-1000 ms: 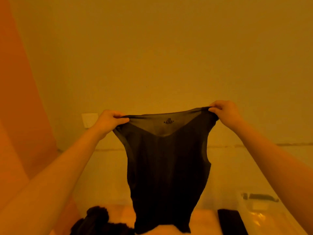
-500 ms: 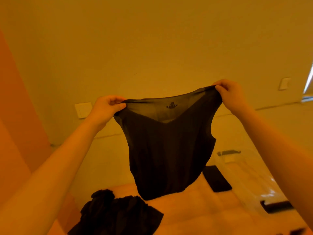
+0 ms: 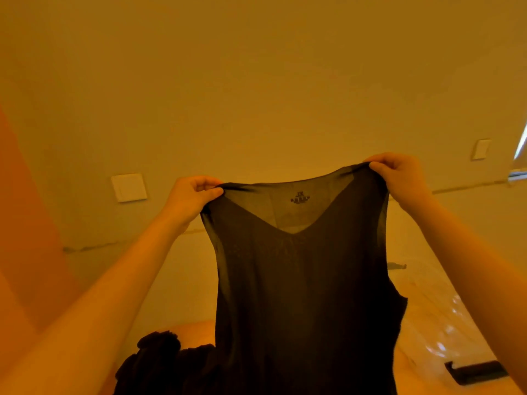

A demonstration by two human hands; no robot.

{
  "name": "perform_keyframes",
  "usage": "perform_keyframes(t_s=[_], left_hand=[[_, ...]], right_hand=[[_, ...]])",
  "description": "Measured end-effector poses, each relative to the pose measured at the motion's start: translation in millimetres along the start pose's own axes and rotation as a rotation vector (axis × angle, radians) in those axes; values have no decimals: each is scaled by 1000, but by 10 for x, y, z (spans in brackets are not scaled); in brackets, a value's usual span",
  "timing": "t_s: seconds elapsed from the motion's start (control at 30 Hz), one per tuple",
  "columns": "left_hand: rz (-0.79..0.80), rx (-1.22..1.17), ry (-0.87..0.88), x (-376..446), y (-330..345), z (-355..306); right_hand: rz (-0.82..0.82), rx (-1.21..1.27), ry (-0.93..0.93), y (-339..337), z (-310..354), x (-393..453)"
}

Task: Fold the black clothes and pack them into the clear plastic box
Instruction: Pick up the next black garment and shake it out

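Observation:
A thin black sleeveless top [image 3: 302, 280] with a V-neck hangs upright in front of me, held up by its two shoulders. My left hand [image 3: 189, 195] pinches the left shoulder and my right hand [image 3: 399, 175] pinches the right shoulder, which sits a little higher. A small printed label shows inside the neck. The clear plastic box [image 3: 445, 317] lies low on the right, partly hidden by the top and my right arm, with a black latch [image 3: 476, 372] at its near end. A heap of other black clothes [image 3: 162, 363] lies at the lower left.
A wooden surface [image 3: 196, 334] carries the heap and the box. Straight ahead is a plain wall with a switch plate [image 3: 129, 187] on the left and another [image 3: 480, 149] on the right. An orange panel [image 3: 25, 223] stands along the left edge.
The top now hangs lower, with its hem down by the clothes heap and out of sight. It covers more of the box and the dark item beside it. Both hands keep their pinch.

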State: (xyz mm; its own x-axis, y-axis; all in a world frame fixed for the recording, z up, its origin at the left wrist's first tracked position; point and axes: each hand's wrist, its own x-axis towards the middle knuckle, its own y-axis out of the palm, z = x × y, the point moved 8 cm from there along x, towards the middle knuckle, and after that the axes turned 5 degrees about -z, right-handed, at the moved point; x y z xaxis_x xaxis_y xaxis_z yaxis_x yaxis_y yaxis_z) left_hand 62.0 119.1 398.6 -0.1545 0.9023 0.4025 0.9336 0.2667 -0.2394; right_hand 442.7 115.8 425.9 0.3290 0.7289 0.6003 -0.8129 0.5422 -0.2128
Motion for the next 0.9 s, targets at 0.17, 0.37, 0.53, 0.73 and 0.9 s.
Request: perform_keyframes(t_s=[0.17, 0.37, 0.53, 0.73, 0.9], left_hand=[[-2, 82, -188, 577, 432, 1227], [4, 277, -470, 937, 1034, 3215], [30, 659, -421, 463, 1402, 4010], [314, 723, -390, -1294, 2070, 4161], [561, 1064, -370, -1623, 2061, 4611]], right_hand=[[194, -44, 106, 1001, -1145, 373], [441, -225, 247, 2319, -2916, 419], [544, -492, 342, 2829, -3883, -286], [874, -583, 157, 2641, -3867, -2216], [1047, -899, 200, 2366, -4388, -2681]])
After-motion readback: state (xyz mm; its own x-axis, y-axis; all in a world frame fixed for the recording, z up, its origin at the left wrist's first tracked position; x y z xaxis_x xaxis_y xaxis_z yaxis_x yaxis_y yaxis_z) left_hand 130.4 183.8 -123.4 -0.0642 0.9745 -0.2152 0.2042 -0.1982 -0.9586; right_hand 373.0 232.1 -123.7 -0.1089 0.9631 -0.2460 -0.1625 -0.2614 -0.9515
